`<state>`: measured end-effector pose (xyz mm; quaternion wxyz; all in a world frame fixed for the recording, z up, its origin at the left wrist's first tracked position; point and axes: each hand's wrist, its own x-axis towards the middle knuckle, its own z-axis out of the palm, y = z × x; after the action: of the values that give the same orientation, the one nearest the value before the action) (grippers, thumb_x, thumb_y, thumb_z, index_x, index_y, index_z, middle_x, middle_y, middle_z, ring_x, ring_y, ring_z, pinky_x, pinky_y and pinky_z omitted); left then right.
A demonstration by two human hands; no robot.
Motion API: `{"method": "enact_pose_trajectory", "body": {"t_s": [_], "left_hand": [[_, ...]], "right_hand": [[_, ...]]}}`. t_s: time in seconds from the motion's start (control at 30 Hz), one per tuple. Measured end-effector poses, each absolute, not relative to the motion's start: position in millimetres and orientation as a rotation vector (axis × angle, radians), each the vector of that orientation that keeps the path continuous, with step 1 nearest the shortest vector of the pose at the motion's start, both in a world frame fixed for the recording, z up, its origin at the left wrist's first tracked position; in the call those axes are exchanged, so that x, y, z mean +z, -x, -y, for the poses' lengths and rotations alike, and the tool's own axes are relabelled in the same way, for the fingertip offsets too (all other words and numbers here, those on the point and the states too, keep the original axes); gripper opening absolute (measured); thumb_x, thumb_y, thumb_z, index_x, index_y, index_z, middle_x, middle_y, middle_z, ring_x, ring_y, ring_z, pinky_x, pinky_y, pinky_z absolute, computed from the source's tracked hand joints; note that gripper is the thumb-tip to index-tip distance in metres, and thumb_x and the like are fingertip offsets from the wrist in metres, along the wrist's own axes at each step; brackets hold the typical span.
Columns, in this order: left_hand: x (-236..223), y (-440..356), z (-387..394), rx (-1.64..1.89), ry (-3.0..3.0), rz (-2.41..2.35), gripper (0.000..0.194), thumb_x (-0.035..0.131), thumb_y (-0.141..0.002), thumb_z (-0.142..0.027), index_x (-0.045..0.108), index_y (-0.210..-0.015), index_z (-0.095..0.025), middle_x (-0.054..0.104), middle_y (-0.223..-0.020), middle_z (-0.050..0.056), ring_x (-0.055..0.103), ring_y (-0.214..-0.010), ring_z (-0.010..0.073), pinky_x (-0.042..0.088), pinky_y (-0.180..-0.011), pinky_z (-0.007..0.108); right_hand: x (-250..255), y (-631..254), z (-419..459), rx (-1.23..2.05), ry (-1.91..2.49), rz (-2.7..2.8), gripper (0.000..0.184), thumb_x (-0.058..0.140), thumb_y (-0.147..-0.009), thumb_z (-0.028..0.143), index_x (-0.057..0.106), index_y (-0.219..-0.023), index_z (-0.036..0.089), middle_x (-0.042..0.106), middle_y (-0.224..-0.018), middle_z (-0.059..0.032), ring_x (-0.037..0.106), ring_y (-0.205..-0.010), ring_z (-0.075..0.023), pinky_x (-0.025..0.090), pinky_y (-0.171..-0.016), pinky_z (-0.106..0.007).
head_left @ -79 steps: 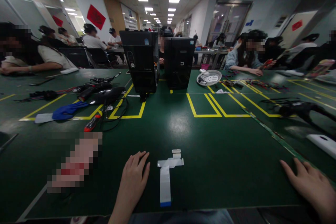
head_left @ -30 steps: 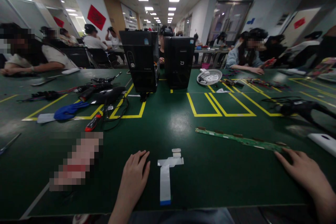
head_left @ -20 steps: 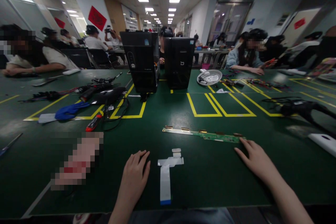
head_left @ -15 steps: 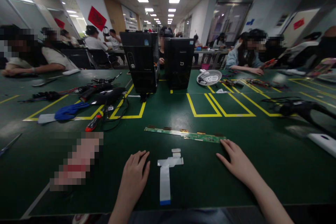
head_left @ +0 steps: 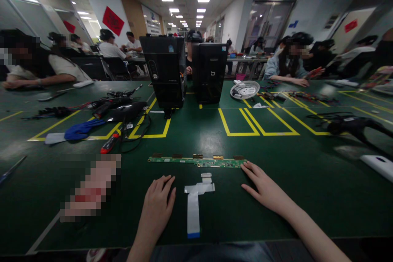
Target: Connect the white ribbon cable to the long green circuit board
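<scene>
A long, narrow green circuit board [head_left: 219, 163] lies across the table in front of me, with several gold-brown flex tabs along its far edge. My right hand [head_left: 260, 182] rests at the board's right end, fingertips touching it, thumb held apart, not gripped around it. To the left of the ribbon cable, my left hand [head_left: 159, 200] lies palm down, fingers stretched, holding nothing. Between the hands is a white flat ribbon cable [head_left: 193, 213] with a blue end towards me; its far part is folded crosswise.
Two black computer towers [head_left: 162, 73] stand mid-table. On the left lie a blue glove [head_left: 80, 130], a red-and-black screwdriver [head_left: 109, 143] and dark cables. A white basket [head_left: 245, 90] is farther right, and black cables [head_left: 353, 125] lie at the right. Co-workers sit around.
The circuit board has slid left and now lies nearly straight across. My right hand moved left with it, fingertips at its end. My left hand and the ribbon cable stayed put.
</scene>
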<state>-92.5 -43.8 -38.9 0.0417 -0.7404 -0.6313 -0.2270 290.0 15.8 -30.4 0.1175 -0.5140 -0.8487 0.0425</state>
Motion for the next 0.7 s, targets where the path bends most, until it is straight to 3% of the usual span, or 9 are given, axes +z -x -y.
{"method": "enact_pose_trajectory", "body": {"t_s": [0.17, 0.27, 0.37, 0.57, 0.7], "left_hand": [[-35.1, 89.4, 44.8, -0.73, 2.256, 1.938, 0.034, 0.042, -0.094, -0.028, 0.062, -0.121, -0.018, 0.064, -0.119, 0.011, 0.058, -0.114, 0.0277, 0.043, -0.102, 0.052], [-33.8, 88.0, 45.3, -0.729, 2.257, 1.947, 0.035, 0.042, -0.094, -0.027, 0.062, -0.121, -0.018, 0.064, -0.119, 0.011, 0.057, -0.115, 0.028, 0.043, -0.102, 0.052], [-34.1, 88.5, 45.1, -0.718, 2.262, 1.954, 0.035, 0.042, -0.094, -0.026, 0.062, -0.122, -0.016, 0.063, -0.12, 0.012, 0.057, -0.115, 0.0277, 0.042, -0.104, 0.051], [-37.8, 91.6, 43.6, -0.696, 2.277, 1.94, 0.035, 0.043, -0.095, -0.025, 0.061, -0.122, -0.016, 0.063, -0.12, 0.012, 0.056, -0.115, 0.027, 0.042, -0.103, 0.051], [-36.8, 90.9, 44.6, -0.723, 2.261, 1.95, 0.034, 0.043, -0.094, -0.026, 0.062, -0.122, -0.017, 0.063, -0.119, 0.011, 0.057, -0.115, 0.0271, 0.043, -0.103, 0.051]], "right_hand": [[-24.8, -290.9, -30.3, 0.039, 1.432, 2.557, 0.063, 0.037, -0.095, 0.055, 0.043, -0.142, 0.014, 0.044, -0.144, -0.0169, 0.043, -0.132, -0.0286, 0.043, -0.106, -0.047], [-13.7, -285.2, -37.3, -0.093, 1.411, 2.545, 0.057, 0.037, -0.095, 0.05, 0.047, -0.139, 0.016, 0.057, -0.128, -0.0159, 0.056, -0.116, -0.0278, 0.049, -0.096, -0.047], [-0.2, -274.8, -41.1, -0.193, 1.369, 2.498, 0.049, 0.035, -0.097, 0.041, 0.052, -0.134, 0.014, 0.063, -0.117, -0.0151, 0.061, -0.104, -0.0259, 0.052, -0.088, -0.044], [16.5, -252.7, -54.3, -0.09, 0.996, 2.616, 0.035, 0.039, -0.096, 0.029, 0.059, -0.123, 0.017, 0.061, -0.119, -0.0122, 0.056, -0.11, -0.0225, 0.047, -0.095, -0.043], [15.2, -246.1, -67.0, 0.074, 0.955, 2.669, 0.035, 0.043, -0.096, 0.032, 0.059, -0.124, 0.02, 0.054, -0.13, -0.0117, 0.052, -0.119, -0.0235, 0.045, -0.1, -0.045]]}}
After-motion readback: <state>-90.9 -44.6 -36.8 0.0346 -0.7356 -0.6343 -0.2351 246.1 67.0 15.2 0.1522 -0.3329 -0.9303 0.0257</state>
